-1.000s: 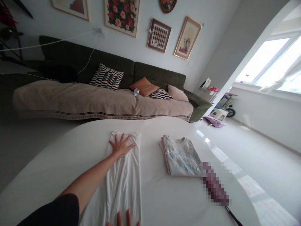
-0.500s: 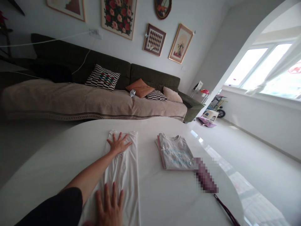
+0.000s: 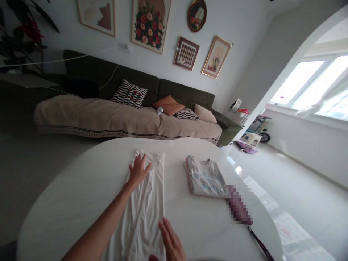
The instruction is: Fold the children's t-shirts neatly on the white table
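Note:
A long white garment [image 3: 146, 203] lies in a narrow strip on the white table [image 3: 67, 195], with wrinkles along its length; I cannot tell its exact kind. My left hand [image 3: 139, 169] is over its far end, fingers spread, holding nothing. Close to the garment's near right edge is my right hand [image 3: 172, 242], fingers stretched out and nothing in them; the frame's bottom cuts off part of it. To the right sits a folded grey T-shirt [image 3: 206, 179] with pale blue lettering, stacked on something pink.
A blurred-out purplish item [image 3: 239, 206] lies right of the T-shirt, and a dark thin handle or strap [image 3: 260, 243] is near the table's right edge. Behind the table stands a sofa [image 3: 108, 117] with a beige cover and several cushions.
My right hand has moved rightward from on top of the garment to its right edge. My left hand stays at the far end. The whole view has shifted slightly.

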The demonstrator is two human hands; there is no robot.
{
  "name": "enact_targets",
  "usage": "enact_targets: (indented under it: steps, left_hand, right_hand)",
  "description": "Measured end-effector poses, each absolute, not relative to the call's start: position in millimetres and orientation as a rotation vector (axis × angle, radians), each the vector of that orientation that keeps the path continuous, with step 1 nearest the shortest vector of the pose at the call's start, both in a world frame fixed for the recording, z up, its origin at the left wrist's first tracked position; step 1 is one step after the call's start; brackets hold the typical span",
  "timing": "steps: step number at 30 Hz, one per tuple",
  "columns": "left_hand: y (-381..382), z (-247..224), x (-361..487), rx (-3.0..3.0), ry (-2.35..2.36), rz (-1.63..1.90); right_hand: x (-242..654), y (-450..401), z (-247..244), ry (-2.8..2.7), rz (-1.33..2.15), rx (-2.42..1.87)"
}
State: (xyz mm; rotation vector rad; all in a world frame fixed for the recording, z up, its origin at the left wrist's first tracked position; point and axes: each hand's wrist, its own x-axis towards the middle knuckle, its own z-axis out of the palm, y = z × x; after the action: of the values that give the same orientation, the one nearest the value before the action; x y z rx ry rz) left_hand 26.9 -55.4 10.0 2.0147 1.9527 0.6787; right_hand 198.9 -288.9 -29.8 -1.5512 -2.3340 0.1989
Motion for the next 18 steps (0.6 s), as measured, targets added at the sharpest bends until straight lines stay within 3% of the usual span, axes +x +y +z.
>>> enact_targets:
  steps: [4, 8, 13, 18]
  left_hand:
    - [-184.2, -20.6, -18.0, 2.193, 1.794, 0.669]
    - [-284.0, -57.4, -64.9, 2.469, 1.578, 0.327]
    - [-309.7, -63.8, -83.3, 2.627, 1.557, 0.103]
    - [-311.5, -70.9, -84.8, 2.754, 1.459, 0.211]
  right_hand:
    - [214.0, -276.2, -48.0, -2.514, 0.412, -1.537]
    - [212.2, -289.0, -71.5, -2.666, 0.291, -1.407]
    - [207.1, -303.3, -65.1, -2.691, -0.108, -1.403]
    - [216.0, -311.2, -63.1, -2.701, -0.323, -1.224]
